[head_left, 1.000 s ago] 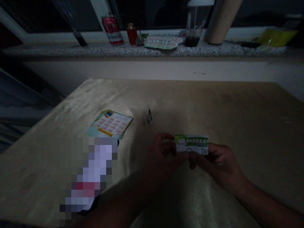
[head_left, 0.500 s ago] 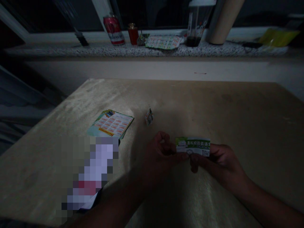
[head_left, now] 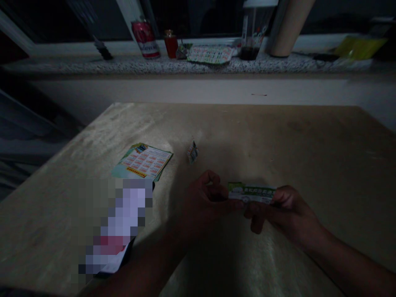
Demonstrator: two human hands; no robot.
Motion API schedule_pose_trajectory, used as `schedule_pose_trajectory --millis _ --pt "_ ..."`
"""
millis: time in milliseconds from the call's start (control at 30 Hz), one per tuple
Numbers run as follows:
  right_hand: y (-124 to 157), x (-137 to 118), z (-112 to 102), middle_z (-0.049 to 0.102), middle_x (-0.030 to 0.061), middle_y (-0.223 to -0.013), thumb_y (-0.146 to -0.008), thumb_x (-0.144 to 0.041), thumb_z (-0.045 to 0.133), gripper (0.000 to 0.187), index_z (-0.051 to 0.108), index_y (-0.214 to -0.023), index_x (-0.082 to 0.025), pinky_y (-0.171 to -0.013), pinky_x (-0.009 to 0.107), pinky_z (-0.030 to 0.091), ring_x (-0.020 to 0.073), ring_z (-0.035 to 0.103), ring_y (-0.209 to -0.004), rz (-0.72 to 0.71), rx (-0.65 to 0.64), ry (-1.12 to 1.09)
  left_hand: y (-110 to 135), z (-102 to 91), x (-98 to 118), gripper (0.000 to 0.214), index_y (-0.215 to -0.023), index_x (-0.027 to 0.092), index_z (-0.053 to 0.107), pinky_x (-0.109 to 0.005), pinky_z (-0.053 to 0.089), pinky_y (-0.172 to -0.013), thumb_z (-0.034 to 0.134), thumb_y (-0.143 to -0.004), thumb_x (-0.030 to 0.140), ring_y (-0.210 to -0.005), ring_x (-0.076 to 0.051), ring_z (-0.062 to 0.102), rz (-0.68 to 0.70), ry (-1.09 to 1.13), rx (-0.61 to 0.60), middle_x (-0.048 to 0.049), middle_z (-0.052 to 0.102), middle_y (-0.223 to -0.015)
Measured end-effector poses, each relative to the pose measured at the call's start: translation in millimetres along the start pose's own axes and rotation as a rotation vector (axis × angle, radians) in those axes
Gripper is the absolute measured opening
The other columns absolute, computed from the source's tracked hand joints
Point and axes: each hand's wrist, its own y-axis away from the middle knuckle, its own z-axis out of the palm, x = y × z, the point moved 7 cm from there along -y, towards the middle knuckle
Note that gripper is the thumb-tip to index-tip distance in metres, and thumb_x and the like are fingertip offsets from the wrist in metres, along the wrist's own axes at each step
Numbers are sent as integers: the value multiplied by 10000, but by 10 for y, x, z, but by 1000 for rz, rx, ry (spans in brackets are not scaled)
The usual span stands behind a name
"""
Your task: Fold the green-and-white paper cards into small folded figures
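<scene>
A folded green and white printed paper (head_left: 252,193) is held between my two hands above the table. My left hand (head_left: 208,196) pinches its left end, thumb along the lower edge. At the right end, my right hand (head_left: 284,208) grips it between thumb and fingers. A small folded paper piece (head_left: 192,152) stands on the table beyond my left hand. Left of that lies a stack of printed leaflets (head_left: 144,160). Nearer to me is a phone (head_left: 123,218) with a lit, blurred-out screen, partly behind my left forearm.
The table (head_left: 309,140) meets a white wall below a speckled windowsill (head_left: 117,66). On the sill stand a red can (head_left: 146,39), an orange-red lighter (head_left: 170,44), a crumpled wrapper (head_left: 210,54), a plastic cup (head_left: 255,33) with dark liquid and a beige cylinder (head_left: 289,29).
The paper has tilted and now looks flatter, showing less of its face. My right hand's fingers have shifted slightly along it. The view has moved a little.
</scene>
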Motion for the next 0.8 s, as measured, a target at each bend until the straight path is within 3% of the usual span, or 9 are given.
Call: schedule_pose_trajectory --millis 267,700,800 --pt "0 -53 -23 775 49 -593 -814 -380 827 202 822 -732 -195 -535 251 599 166 729 -528 3 41 69 -14 -5 19 538 -805 215 437 -220 535 -575 917 -583 121 -592 -130 684 -1 65 -9 84 661 -628" --pt "18 -26 -60 763 46 -574 -800 -394 834 200 833 -732 -206 -539 260 584 156 707 -502 -1 53 43 -26 -22 44 543 -800 219 434 -210 495 -544 919 -573 127 -558 -121 649 6 33 -23 95 627 -595" --pt "12 -65 -63 764 43 -582 -806 -388 828 193 834 -719 -215 -557 259 596 158 717 -529 -40 59 69 -7 -11 24 525 -880 223 468 -231 500 -570 913 -607 171 -594 -143 665 -14 -28 -33 70 664 -635"
